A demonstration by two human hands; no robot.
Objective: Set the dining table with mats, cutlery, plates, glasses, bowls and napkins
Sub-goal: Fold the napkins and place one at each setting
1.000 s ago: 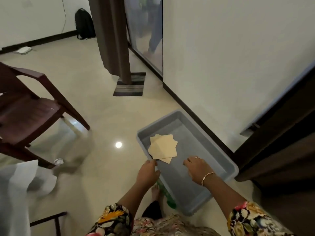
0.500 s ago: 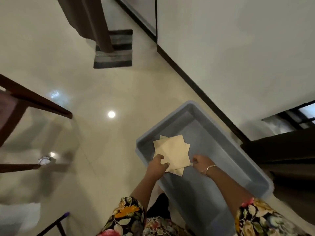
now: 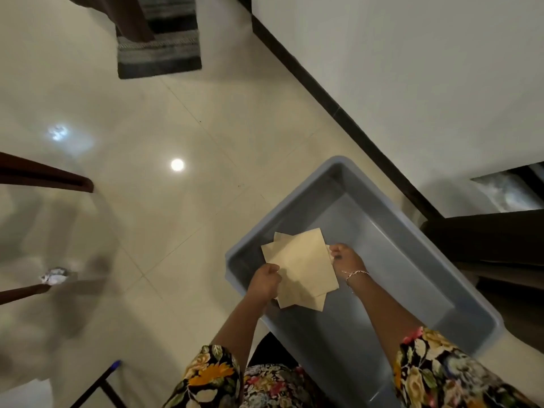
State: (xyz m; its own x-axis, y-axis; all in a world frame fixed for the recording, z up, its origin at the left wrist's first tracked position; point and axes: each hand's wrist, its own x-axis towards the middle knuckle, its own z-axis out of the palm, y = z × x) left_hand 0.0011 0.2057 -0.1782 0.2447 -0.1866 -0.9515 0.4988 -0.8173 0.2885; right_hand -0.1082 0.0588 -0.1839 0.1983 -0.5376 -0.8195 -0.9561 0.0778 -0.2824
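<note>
Cream tiled floor (image 3: 206, 201) held a grey plastic tub (image 3: 406, 269); over it, left hand (image 3: 265, 279) and right hand (image 3: 346, 259) gripped fanned beige, seemingly paper napkins (image 3: 303, 266).

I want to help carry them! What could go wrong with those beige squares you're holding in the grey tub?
The thin beige square napkins are fanned out, not lined up. The left hand and right hand grip only opposite edges, so a lower one might slide out into the grey plastic tub or onto the shiny tiled floor. Being thin, they may also sag or crease where they are pinched.
</note>
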